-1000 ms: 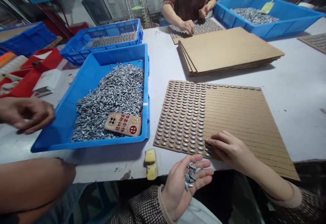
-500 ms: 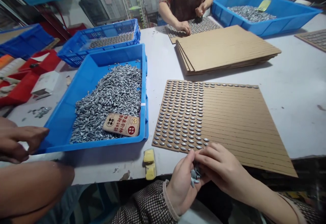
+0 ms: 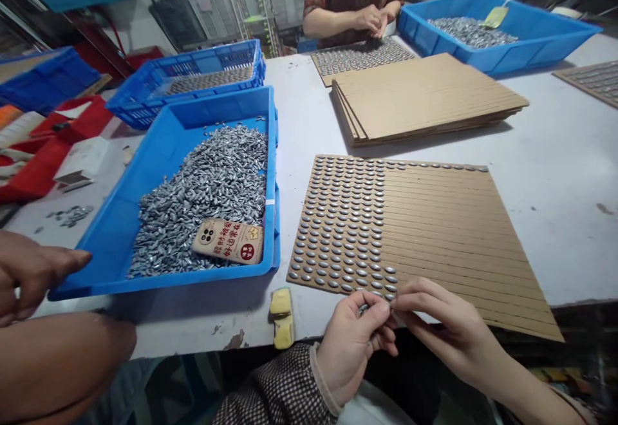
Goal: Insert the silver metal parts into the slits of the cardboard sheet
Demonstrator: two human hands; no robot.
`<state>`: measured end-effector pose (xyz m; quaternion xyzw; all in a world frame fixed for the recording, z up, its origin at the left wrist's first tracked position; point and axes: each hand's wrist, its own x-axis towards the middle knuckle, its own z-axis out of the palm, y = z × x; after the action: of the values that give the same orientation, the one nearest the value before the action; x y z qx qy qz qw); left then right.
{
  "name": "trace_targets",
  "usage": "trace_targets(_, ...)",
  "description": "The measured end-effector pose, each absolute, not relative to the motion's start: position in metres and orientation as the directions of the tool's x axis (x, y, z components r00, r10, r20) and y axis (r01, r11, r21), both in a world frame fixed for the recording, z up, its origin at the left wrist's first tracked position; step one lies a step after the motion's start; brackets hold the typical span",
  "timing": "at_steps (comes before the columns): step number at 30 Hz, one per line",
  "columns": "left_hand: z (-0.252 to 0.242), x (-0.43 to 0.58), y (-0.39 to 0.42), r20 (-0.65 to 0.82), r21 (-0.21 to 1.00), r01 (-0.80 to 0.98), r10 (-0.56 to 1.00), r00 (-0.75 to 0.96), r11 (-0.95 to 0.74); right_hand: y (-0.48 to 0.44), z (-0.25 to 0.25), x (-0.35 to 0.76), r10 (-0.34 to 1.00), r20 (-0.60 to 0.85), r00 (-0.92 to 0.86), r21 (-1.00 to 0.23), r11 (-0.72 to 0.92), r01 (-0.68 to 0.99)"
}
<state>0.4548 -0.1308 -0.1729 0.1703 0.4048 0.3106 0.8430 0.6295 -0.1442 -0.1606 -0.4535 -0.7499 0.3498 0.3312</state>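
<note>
My left hand [image 3: 355,338] is curled closed around several small grey spindle-shaped pieces [image 3: 363,309], partly hidden by the fingers. Its thumb tip meets the pinched fingers of my right hand [image 3: 441,325], where a grey piece seems to show between the fingertips. Both hands are at the near edge of a brown cardboard sheet [image 3: 449,232] ruled with dark lines. Rows of the same pieces [image 3: 338,219] cover the sheet's left part, and one row runs along its far edge. The right part is bare cardboard.
Left of the sheet stands a blue tray [image 3: 159,154] heaped with grey pieces, a phone [image 3: 229,240] lying on them. A yellow block [image 3: 282,319] sits by the table edge. Stacked cardboard [image 3: 434,96] lies beyond. Another person's hand [image 3: 38,270] is at far left; a co-worker's hands [image 3: 376,20] are opposite.
My left hand has turned and closed over the pieces that lay in its open palm. My right hand has drawn slightly right, fingers pinched. The co-worker opposite has brought both hands together.
</note>
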Motion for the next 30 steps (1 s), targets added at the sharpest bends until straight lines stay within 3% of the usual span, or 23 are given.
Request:
trace_targets(5, -0.157, 0.447, -0.116, -0.607, 0.486, -0.363, 0.606, 0.515, 0.795, -0.137, -0.165, 0.643, 0.909, 0.261, -0.325, -0.759, 0.401, 0.513)
trace_targets(8, -0.142, 0.436, -0.11, -0.585, 0.522, -0.5, 0.717, 0.379, 0.691, -0.122, -0.177, 0.654, 0.936, 0.278, -0.216, -0.729, 0.352, 0.587)
trace_targets(10, -0.14, 0.432, -0.114, -0.645, 0.475, -0.559, 0.701, 0.304, 0.68, -0.111, -0.187, 0.656, 0.934, 0.285, -0.215, -0.697, 0.355, 0.623)
trace_targets(14, -0.15, 0.431, -0.131, -0.751, 0.3, -0.511, 0.53, 0.394, 0.805, -0.098, -0.206, 0.652, 0.909, 0.323, -0.263, -0.605, 0.412, 0.681)
trace_targets(20, -0.154, 0.435, -0.138, -0.741, 0.313, -0.462, 0.517, 0.428, 0.83, -0.093, -0.213, 0.654, 0.892, 0.324, -0.316, -0.487, 0.443, 0.753)
trace_targets(27, -0.158, 0.436, -0.138, -0.69, 0.365, -0.445, 0.558, 0.461, 0.818, -0.089, -0.21, 0.662, 0.892, 0.259, -0.371, -0.514, 0.453, 0.728)
trace_targets(30, -0.159, 0.438, -0.136, -0.69, 0.334, -0.48, 0.557, 0.462, 0.811, -0.094, -0.202, 0.659, 0.896, 0.26, -0.361, -0.551, 0.444, 0.707)
